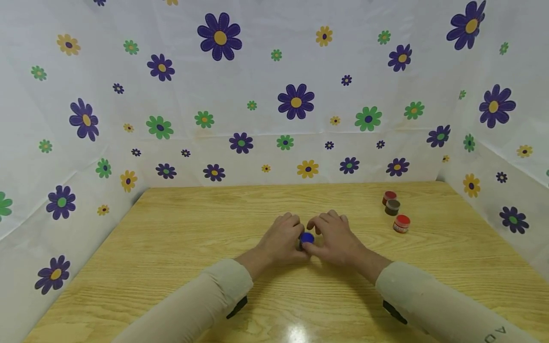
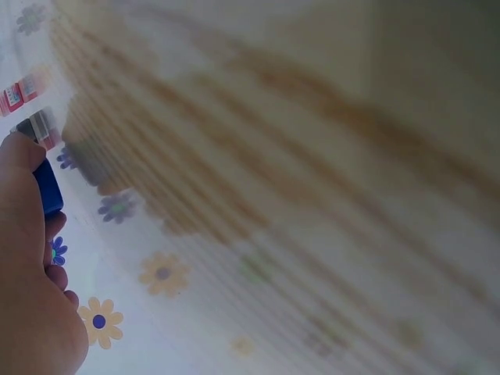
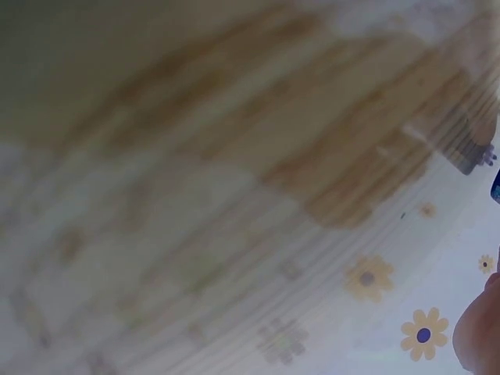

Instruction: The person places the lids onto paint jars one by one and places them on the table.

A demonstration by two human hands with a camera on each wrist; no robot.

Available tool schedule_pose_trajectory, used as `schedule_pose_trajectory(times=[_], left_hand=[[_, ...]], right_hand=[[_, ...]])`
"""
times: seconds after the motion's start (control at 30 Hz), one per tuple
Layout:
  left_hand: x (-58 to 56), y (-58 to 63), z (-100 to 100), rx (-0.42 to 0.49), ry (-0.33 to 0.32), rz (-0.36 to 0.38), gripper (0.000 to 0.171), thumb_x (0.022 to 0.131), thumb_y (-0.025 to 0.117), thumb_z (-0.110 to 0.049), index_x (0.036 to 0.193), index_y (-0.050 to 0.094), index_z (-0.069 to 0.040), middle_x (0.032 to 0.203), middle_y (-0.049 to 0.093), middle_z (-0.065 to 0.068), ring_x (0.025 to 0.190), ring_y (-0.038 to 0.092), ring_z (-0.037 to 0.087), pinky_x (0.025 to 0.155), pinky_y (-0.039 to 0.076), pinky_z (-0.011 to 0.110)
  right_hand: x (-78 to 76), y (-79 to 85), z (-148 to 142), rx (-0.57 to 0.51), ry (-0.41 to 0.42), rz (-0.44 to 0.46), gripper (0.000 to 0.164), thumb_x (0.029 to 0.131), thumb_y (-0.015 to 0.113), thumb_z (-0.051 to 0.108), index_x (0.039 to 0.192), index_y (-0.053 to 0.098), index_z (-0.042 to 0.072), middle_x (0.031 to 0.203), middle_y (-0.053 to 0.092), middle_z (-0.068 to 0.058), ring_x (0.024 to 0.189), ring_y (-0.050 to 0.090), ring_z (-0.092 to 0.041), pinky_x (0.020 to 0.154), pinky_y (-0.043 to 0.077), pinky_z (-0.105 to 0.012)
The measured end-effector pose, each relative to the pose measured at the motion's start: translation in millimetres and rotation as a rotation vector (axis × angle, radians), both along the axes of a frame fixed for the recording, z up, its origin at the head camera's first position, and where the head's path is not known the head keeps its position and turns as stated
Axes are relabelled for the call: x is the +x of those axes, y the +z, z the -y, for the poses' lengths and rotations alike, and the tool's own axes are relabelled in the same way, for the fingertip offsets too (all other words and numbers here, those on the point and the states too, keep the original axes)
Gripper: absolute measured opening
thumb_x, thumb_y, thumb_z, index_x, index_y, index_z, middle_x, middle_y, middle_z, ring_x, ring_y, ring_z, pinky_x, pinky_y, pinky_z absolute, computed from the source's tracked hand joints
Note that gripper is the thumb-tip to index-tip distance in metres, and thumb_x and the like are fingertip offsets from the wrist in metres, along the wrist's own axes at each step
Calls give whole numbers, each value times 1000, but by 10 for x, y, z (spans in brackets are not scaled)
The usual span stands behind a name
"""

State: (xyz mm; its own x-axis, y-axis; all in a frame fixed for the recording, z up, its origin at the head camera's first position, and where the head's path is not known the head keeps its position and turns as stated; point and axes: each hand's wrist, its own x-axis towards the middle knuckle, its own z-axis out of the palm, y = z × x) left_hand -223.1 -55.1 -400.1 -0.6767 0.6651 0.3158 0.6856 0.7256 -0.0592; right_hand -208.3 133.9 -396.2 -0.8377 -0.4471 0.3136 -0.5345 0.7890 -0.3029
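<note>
A small paint jar with a blue lid (image 1: 306,237) is upright between the two hands, over the middle of the table. My left hand (image 1: 280,238) grips the jar from its left side, and the left wrist view shows the blue of the jar (image 2: 48,191) beside the thumb and fingers. From the right, my right hand (image 1: 336,240) has its thumb against the blue lid and its index finger bent round the lid's far side. Much of the jar's body is hidden by the hands. At the right wrist view's edge only part of the right hand (image 3: 480,328) shows.
Toward the right back of the wooden table (image 1: 206,209) stand a dark red jar (image 1: 389,197), a dark brown or black jar (image 1: 392,207) and a bright red-lidded jar (image 1: 401,223). White flower-printed cloth (image 1: 249,62) encloses the table at the back and sides.
</note>
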Motion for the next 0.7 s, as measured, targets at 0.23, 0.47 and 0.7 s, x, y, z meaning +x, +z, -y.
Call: schedule_pose_trajectory(times=[0.23, 0.47, 0.7], left_hand=[[-8, -16, 7, 19, -9, -7, 40, 81, 72, -50, 92, 68, -12, 87, 54, -3, 78, 42, 13, 75, 40, 29], [-16, -18, 7, 23, -8, -5, 40, 80, 72, -51, 90, 67, -12, 86, 52, -4, 78, 40, 13, 75, 39, 28], [-18, -18, 6, 20, -7, 1, 39, 80, 72, -51, 86, 65, -14, 85, 51, -4, 77, 39, 13, 74, 36, 27]], right_hand=[[10, -5, 2, -13, 57, -28, 32, 80, 68, 32, 107, 66, 15, 94, 57, 3, 91, 42, -15, 81, 29, -37], [12, -8, -2, -18, 73, -33, 31, 79, 68, 30, 105, 65, 15, 92, 56, 4, 90, 41, -15, 79, 29, -36], [4, -16, -6, -14, 63, -39, 27, 81, 70, 32, 101, 64, 16, 93, 57, 4, 89, 42, -14, 79, 30, -34]])
